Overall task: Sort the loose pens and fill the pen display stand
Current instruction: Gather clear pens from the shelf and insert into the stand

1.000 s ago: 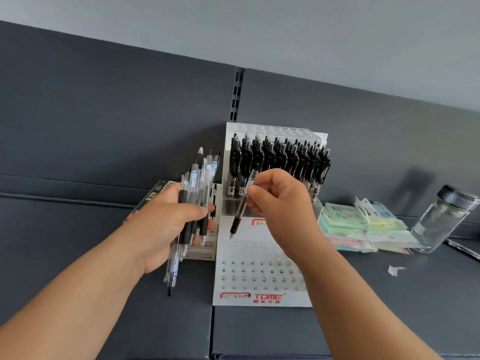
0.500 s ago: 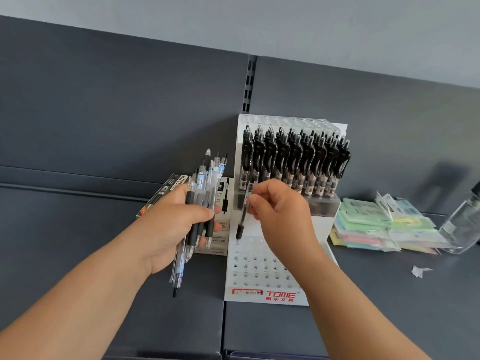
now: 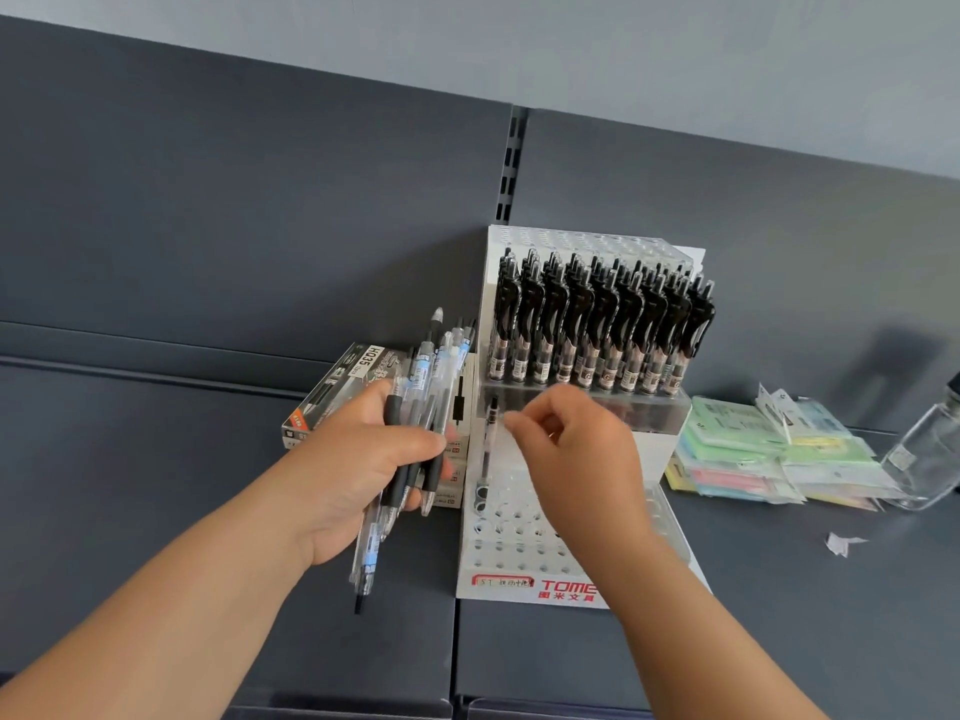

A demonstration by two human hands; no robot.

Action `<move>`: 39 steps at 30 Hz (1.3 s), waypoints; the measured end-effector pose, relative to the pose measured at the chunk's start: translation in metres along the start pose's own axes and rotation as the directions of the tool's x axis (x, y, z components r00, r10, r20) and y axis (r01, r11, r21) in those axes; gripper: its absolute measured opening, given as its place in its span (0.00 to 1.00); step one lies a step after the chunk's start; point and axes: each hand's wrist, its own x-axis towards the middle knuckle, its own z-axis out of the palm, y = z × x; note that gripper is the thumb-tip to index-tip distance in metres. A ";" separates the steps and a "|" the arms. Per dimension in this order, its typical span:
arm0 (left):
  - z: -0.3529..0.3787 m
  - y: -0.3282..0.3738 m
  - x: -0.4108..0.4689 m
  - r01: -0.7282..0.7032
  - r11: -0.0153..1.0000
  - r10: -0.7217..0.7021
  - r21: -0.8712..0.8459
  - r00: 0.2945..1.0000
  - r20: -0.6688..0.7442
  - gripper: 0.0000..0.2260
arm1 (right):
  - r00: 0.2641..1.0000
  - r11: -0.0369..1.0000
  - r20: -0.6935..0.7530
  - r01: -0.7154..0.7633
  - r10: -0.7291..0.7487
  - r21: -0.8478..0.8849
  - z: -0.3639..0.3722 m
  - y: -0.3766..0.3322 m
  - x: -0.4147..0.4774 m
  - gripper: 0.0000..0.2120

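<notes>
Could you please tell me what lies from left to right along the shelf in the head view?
pen box → bundle of pens in the left hand → single pen standing in the display stand → right hand → note packs → glass jar

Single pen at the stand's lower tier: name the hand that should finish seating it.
Right. The right hand has its fingers beside the single pen, upright at the display stand's left holes; the left hand grips the pen bundle.
</notes>
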 end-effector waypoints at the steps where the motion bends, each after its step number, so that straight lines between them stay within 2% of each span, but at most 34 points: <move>1: 0.001 0.000 -0.001 -0.009 1.000 0.009 0.004 1.000 0.003 0.15 | 1.000 0.996 -0.022 -0.006 0.008 0.092 -0.004 -0.005 0.000 0.08; 2: 0.003 0.000 -0.003 -0.020 1.000 0.020 0.010 1.000 0.011 0.16 | 0.999 0.976 -0.008 -0.034 0.036 0.214 -0.007 -0.012 0.000 0.07; 4: 0.009 0.000 -0.005 -0.047 0.998 0.046 0.030 0.998 0.033 0.16 | 0.988 0.895 0.123 -0.138 0.093 0.424 -0.010 -0.022 0.000 0.04; 6: 0.013 0.000 -0.006 -0.079 0.996 0.078 0.051 0.996 0.035 0.17 | 0.962 0.820 0.245 -0.233 0.118 0.523 -0.007 -0.027 0.000 0.05; 10: 0.015 -0.001 -0.007 -0.118 0.988 0.117 0.102 0.993 0.016 0.19 | 0.948 0.754 0.295 -0.282 0.123 0.594 -0.002 -0.026 0.000 0.04; 16: 0.012 -0.003 -0.009 -0.049 0.999 0.049 -0.019 0.999 -0.008 0.15 | 0.924 0.598 0.381 -0.329 0.042 0.731 -0.005 -0.025 0.001 0.03; 20: 0.009 -0.004 -0.011 -0.046 0.999 0.046 0.000 0.999 0.008 0.14 | 0.913 0.561 0.403 -0.369 0.067 0.741 -0.006 -0.024 0.004 0.03; 22: 0.009 -0.005 -0.011 -0.050 0.999 0.050 0.018 0.999 0.017 0.14 | 0.926 0.568 0.362 -0.356 0.107 0.742 -0.007 -0.024 0.007 0.08; 25: 0.008 -0.007 -0.009 -0.046 0.999 0.046 -0.001 0.999 0.000 0.13 | 0.958 0.623 0.263 -0.277 0.116 0.732 -0.014 -0.023 0.009 0.08; 28: 0.003 -0.010 -0.005 -0.022 1.000 0.020 -0.016 0.996 -0.085 0.12 | 0.992 0.757 0.109 -0.121 0.066 0.643 -0.027 -0.020 0.011 0.06; 31: 0.001 -0.012 -0.004 -0.018 0.999 0.015 -0.026 0.994 -0.108 0.13 | 0.999 0.885 -0.045 0.047 -0.030 0.464 -0.036 -0.015 0.011 0.08; 33: 0.003 -0.013 -0.004 -0.023 1.000 0.020 -0.022 0.993 -0.114 0.13 | 0.995 0.914 -0.074 0.095 -0.072 0.394 -0.036 -0.013 0.009 0.08; 39: 0.008 -0.010 -0.003 -0.045 0.999 0.044 -0.007 0.993 -0.109 0.12 | 0.994 0.954 -0.048 0.105 -0.095 0.280 -0.020 -0.002 0.005 0.08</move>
